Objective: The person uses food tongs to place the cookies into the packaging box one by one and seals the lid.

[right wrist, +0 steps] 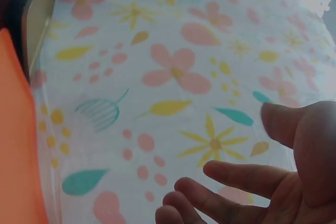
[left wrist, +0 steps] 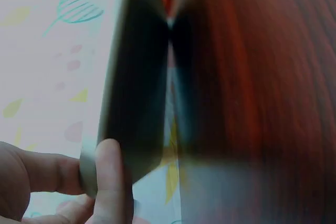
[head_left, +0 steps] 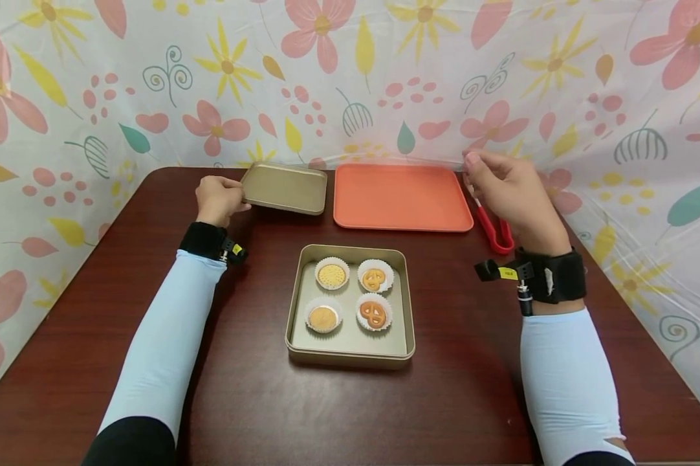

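My left hand (head_left: 217,199) pinches the left edge of a gold tin lid (head_left: 284,188) at the back left of the table. In the left wrist view the lid (left wrist: 134,82) is seen along its rim, held between thumb and fingers. My right hand (head_left: 510,191) is raised over the back right of the table, fingers loosely bent and holding nothing; the right wrist view shows the empty hand (right wrist: 315,171). Below it lies a tool with a looped red handle (head_left: 494,226), its far end partly hidden. An open gold tin (head_left: 350,357) holds several biscuits in white paper cups.
An orange-red tray (head_left: 402,197) lies between the lid and the red-handled tool. A flowered cloth (head_left: 338,84) hangs behind the brown table (head_left: 350,421). Inside the tin are pretzel-shaped biscuits (head_left: 373,314) at right and round biscuits (head_left: 323,319) at left.
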A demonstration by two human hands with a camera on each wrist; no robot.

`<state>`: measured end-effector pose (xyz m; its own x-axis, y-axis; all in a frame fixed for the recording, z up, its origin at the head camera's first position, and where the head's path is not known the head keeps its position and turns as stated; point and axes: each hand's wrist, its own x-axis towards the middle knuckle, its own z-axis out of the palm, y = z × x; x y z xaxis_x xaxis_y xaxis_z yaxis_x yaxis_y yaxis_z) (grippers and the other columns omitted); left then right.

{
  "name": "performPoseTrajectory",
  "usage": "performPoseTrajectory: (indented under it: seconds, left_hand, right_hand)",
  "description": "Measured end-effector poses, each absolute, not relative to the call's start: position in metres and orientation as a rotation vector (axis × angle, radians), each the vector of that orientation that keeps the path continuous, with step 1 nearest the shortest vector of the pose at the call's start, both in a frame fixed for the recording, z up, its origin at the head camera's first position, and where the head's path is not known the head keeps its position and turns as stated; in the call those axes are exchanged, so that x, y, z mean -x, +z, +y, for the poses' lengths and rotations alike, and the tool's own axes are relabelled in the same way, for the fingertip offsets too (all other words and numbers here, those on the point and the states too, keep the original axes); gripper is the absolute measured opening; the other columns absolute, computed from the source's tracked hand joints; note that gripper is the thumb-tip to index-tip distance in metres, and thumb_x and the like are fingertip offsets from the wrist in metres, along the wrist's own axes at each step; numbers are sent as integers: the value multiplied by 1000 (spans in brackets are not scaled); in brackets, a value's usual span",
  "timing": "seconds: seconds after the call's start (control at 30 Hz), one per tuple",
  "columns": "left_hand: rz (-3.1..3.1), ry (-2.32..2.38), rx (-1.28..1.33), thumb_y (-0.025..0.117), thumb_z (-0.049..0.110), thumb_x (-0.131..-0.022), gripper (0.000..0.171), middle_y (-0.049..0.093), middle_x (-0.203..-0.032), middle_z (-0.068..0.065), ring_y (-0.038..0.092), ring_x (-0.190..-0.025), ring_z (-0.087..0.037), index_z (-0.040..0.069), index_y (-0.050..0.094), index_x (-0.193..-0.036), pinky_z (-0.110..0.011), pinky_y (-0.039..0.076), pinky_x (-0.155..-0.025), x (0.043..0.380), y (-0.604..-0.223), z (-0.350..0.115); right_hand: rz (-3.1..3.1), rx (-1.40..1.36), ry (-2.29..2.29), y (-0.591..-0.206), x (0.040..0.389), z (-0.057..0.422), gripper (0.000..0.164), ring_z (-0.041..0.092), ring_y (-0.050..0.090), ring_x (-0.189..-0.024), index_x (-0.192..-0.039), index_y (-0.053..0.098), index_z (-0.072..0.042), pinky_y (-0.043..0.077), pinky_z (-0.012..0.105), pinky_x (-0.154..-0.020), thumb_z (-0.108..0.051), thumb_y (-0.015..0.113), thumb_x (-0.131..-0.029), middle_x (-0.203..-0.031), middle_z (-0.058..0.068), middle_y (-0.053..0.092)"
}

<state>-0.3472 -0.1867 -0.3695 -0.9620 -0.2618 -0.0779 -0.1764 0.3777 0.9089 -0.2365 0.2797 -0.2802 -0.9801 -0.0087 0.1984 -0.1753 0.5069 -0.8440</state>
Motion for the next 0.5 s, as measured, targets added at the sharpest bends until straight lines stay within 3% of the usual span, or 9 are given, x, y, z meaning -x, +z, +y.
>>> performPoseTrajectory:
  seconds: [0.13,0.27,0.37,0.5]
  left_hand:
    - [-2394,-1889,-410,58,2,-97,39,53,-126,-17,70,-76,-13,-6,59,-136,-27,63,-76,344,-365,-191]
    - [-2293,-2038,-398,54,0,-100,41,49,-126,-15,67,-91,-21,-9,53,-140,-25,63,-76,340,-359,-198]
    - [-2222,-2116,-376,54,-2,-101,41,47,-135,-20,66,-102,-26,-11,50,-141,-25,63,-77,337,-352,-202]
    - [-2158,-2165,-307,53,-5,-100,42,44,-144,-23,63,-112,-29,-10,48,-141,-26,62,-80,330,-339,-202]
  right_hand:
    - [-2514,-243,1623,-279,237,278,54,22,56,-109,-139,64,-8,57,21,-83,-47,57,-103,-144,3,56]
    - [-2330,-289,1927,-281,239,276,48,23,60,-106,-134,67,-5,59,24,-83,-41,61,-102,-131,7,65]
    - [-2136,-331,2255,-283,242,275,48,25,64,-104,-138,63,-5,62,28,-83,-36,63,-102,-120,11,69]
    - [-1950,-358,2527,-286,245,275,48,27,66,-104,-138,63,-2,62,33,-84,-34,62,-102,-120,13,71]
